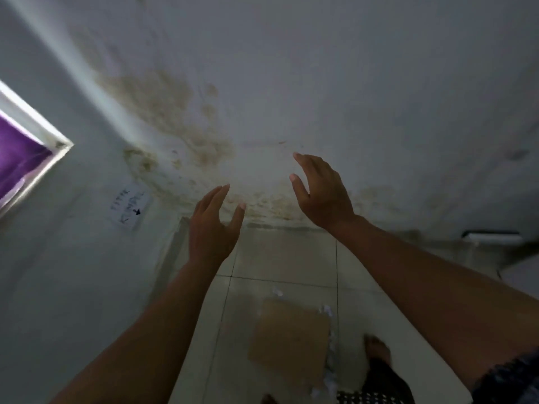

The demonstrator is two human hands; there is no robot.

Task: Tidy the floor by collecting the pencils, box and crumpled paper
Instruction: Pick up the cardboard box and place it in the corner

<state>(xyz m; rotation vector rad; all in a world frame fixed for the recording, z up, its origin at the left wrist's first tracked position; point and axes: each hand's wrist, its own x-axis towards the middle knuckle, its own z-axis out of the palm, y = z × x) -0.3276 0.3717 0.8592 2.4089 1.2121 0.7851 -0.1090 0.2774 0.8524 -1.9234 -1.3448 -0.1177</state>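
Note:
A flat brown cardboard box (288, 335) lies on the pale tiled floor below my arms. Bits of white crumpled paper (331, 354) lie along its right edge, and another scrap of crumpled paper (277, 291) sits just beyond its far edge. No pencils show in this blurred view. My left hand (211, 228) and my right hand (320, 193) are both raised in front of the stained wall, well above the box, fingers straight and spread, holding nothing.
A stained white wall (291, 97) faces me, meeting another wall on the left with a paper note (129, 207) and a window frame (35, 132). My bare foot (377, 349) stands right of the box. A dark fixture (491, 236) sits at the right.

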